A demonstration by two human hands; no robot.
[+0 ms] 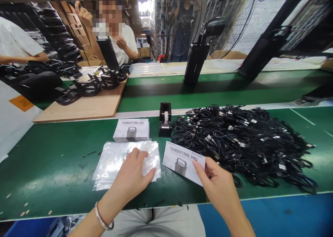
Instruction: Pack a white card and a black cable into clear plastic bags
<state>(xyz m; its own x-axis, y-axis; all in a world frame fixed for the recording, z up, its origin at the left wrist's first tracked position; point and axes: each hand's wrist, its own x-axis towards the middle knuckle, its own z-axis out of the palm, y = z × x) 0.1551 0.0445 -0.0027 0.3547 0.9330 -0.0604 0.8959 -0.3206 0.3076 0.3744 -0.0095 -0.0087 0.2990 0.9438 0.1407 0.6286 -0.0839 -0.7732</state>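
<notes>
My right hand (217,181) pinches a printed manual (179,164) by its right end, thumb on top. Its cover reads "Thunder Trail Pro" above a picture of a speaker. My left hand (134,171) lies on a stack of clear plastic bags (109,160), thumb apart from the fingers. Nothing shows in its grasp. Just behind the bags sits a stack of matching manuals (131,130). A black tape dispenser (165,120) stands to the right of that stack. Beside the held manual spreads a large heap of coiled black USB cables (249,143).
Across the green bench (65,153), a wooden board (104,107) carries several black plastic frames (91,86). Black speakers (197,61) stand on the far green strip. A person (125,46) sits opposite, with one hand raised. A white panel (13,119) borders the left side.
</notes>
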